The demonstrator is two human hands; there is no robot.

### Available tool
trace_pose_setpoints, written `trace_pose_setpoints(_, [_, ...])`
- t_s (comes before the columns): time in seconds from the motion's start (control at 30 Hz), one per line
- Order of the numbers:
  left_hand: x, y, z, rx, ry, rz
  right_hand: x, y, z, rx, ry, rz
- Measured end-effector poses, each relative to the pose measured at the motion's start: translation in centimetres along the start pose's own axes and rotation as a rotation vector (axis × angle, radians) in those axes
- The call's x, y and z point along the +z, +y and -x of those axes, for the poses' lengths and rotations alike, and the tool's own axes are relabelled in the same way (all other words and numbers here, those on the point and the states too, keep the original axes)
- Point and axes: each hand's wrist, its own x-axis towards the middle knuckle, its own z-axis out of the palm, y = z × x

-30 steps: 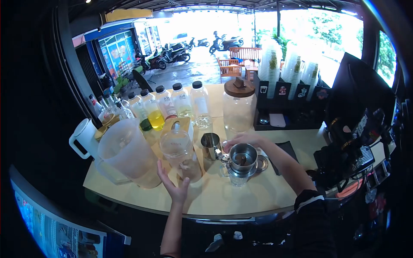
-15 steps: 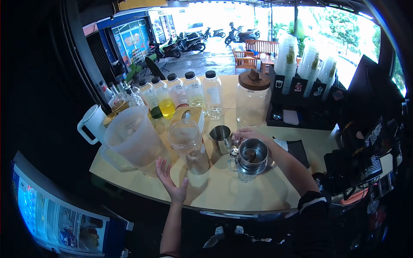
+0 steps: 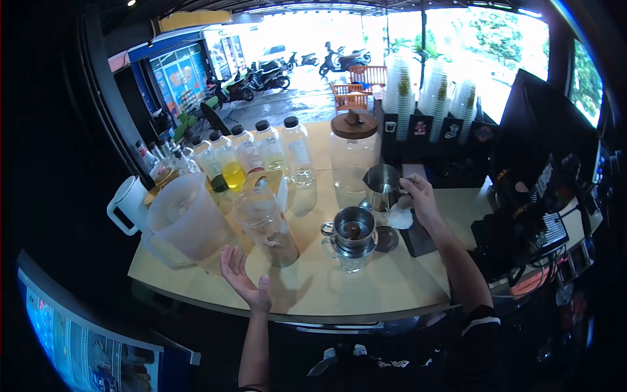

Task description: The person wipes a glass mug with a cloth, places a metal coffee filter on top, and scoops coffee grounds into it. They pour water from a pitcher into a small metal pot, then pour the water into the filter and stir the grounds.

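Note:
My right hand is closed on the handle of a steel milk pitcher, which is above the counter behind a metal coffee drip filter. The filter sits on a clear glass mug, with something dark inside it. My left hand is open and holds nothing, palm turned inward. It is nearest to a tall clear plastic jar and a large translucent plastic jug. A dark round disc lies to the right of the filter.
Several black-capped bottles stand along the back, beside a glass jar with a wooden lid. Stacked plastic cups rise from a black holder at the right. A white pitcher is at the left end. A dark cloth lies right of the filter.
My right hand has moved the milk pitcher from behind-left of the drip filter to behind-right of it. My left hand stays open, and the camera view has shifted.

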Motion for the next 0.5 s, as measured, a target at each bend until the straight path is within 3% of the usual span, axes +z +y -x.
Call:
trace_pose_setpoints(0.1, [1.3, 0.5, 0.5, 0.025, -0.020, 0.040, -2.0, -2.2, 2.8, -0.200, 0.059, 0.087])
trace_pose_setpoints(0.2, [2.9, 1.2, 1.5, 0.052, -0.064, 0.069, -2.8, -4.7, 6.7, -0.251, 0.059, 0.088])
trace_pose_setpoints(0.5, [7.4, 3.8, 6.0, 0.278, -0.375, 0.120, -2.5, -7.4, 14.5, -0.254, -0.046, 0.194])
